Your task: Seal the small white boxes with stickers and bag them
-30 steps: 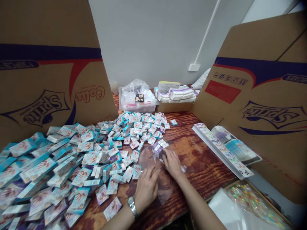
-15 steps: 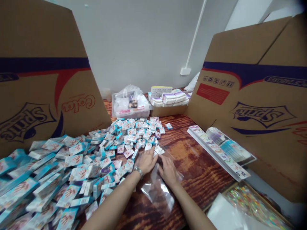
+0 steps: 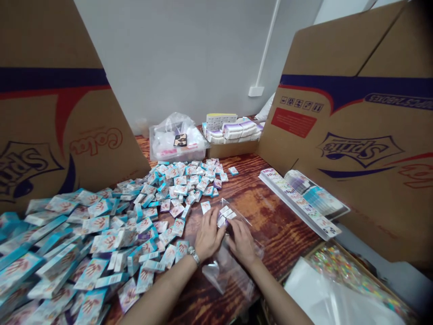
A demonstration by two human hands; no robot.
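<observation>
A small cluster of white-ended little boxes (image 3: pixel 226 214) stands packed together inside a clear plastic bag (image 3: pixel 233 275) lying on the table. My left hand (image 3: pixel 208 234), with a metal watch at the wrist, is curled against the cluster's left side. From the right, my right hand (image 3: pixel 242 242) closes round its near side, fingers bent. The bag's loose end spreads toward me between my forearms. One loose box (image 3: pixel 205 207) lies by my left fingertips. My palms hide part of the cluster.
A large heap of small blue-and-white boxes (image 3: pixel 101 223) covers the left. Cardboard cartons (image 3: pixel 341 122) flank both sides. At the back are a bag-filled plastic tub (image 3: pixel 169 154) and a box of packs (image 3: pixel 233 149). Right: printed sheets (image 3: pixel 297 201) and a tray of colourful pieces (image 3: pixel 352 271).
My hands have drawn apart slightly around the box cluster, showing more of it inside the bag. The view has shifted a little, so the surroundings appear higher and further left.
</observation>
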